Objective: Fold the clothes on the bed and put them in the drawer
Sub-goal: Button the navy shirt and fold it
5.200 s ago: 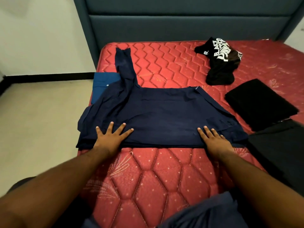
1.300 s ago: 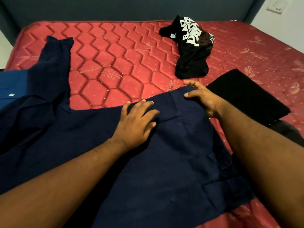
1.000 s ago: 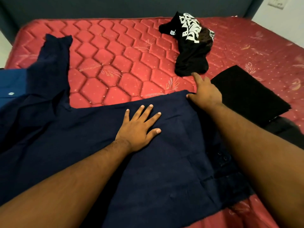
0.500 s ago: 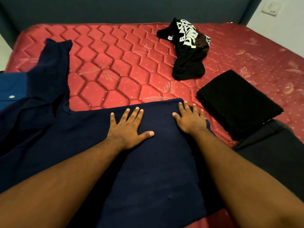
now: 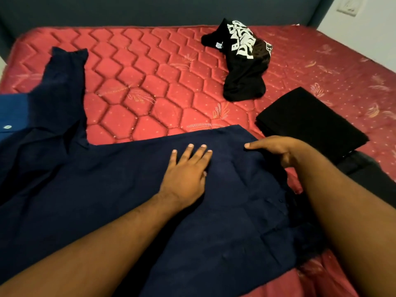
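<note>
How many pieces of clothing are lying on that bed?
4 that I can make out: the navy shirt under both hands, a crumpled black printed tee near the headboard, a folded black garment at right, and a dark one beside it, mostly cut off.

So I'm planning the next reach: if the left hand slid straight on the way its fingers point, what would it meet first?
The left hand lies flat on the navy shirt, fingers pointing up the bed. It would cross the shirt's far edge onto bare red mattress; the crumpled black printed shirt probably lies off to the right.

Bare mattress [image 5: 150, 82] lies open beyond the navy shirt [image 5: 107, 189]; folded black cloth [image 5: 310, 123] crowds its right.
</note>
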